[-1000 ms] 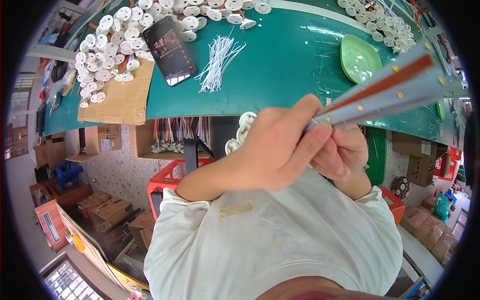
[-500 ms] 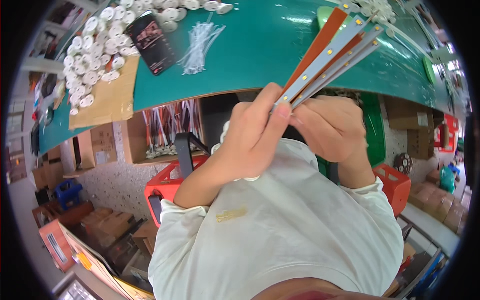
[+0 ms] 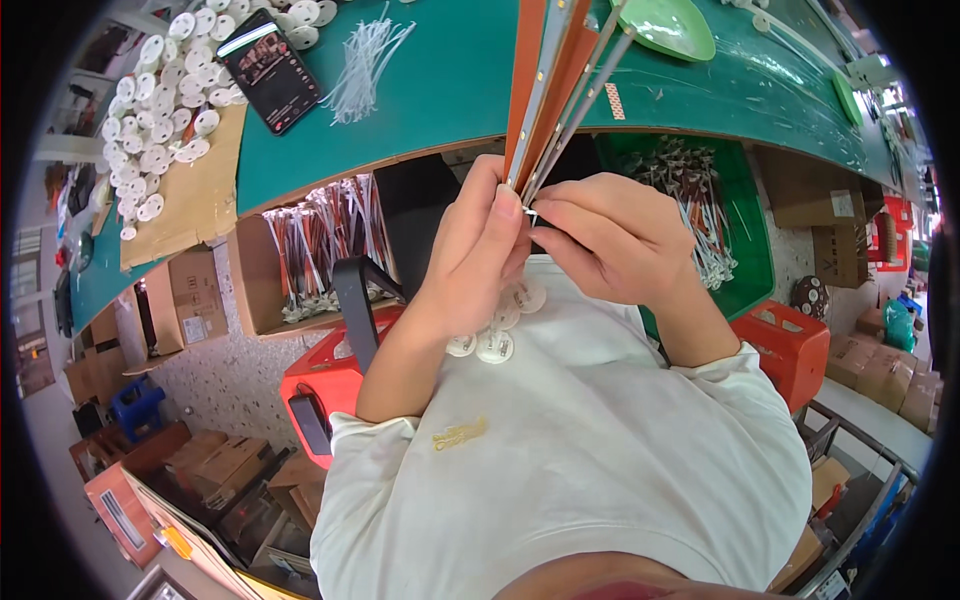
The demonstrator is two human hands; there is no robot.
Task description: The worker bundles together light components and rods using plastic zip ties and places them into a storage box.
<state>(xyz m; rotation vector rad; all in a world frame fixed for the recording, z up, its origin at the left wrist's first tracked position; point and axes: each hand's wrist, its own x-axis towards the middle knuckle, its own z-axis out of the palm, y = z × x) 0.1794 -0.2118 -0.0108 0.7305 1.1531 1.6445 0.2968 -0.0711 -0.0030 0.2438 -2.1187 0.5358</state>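
At the green bench (image 3: 450, 80) | strip bundle (image 3: 540, 90), long axis pointing away, leaning right | left hand (image 3: 475, 250) grips it, right hand (image 3: 630, 235) pinches white tie (image 3: 530, 211) | four discs (image 3: 495, 346) showing below, one phone (image 3: 268, 75)

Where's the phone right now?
In the head view, the phone lies at upper left on the green table, between the white discs and the thin white strips.

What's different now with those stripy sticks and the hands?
The strip bundle swung from pointing right to pointing up, away from the person. The right hand, partly hidden behind the left hand at first, now shows beside it. The left hand still grips the strips. The phone and white ties stayed on the table.
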